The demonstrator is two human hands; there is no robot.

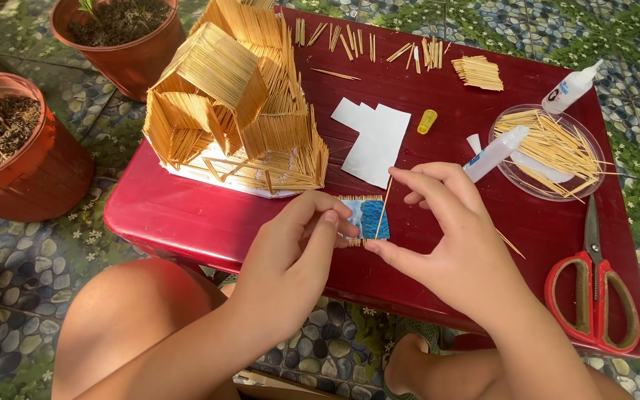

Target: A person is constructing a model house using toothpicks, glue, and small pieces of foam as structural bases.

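Head view: our left hand pins a small blue card panel edged with toothpicks to the red plastic table, our right hand pinching one thin wooden toothpick upright over it, which we judge still needs laying alongside its neighbours.

On the table, the toothpick house stood far left, paper pieces to its right. Scissors lay near right, the dish of toothpicks beyond them. Two plant pots sat on the floor to the left.
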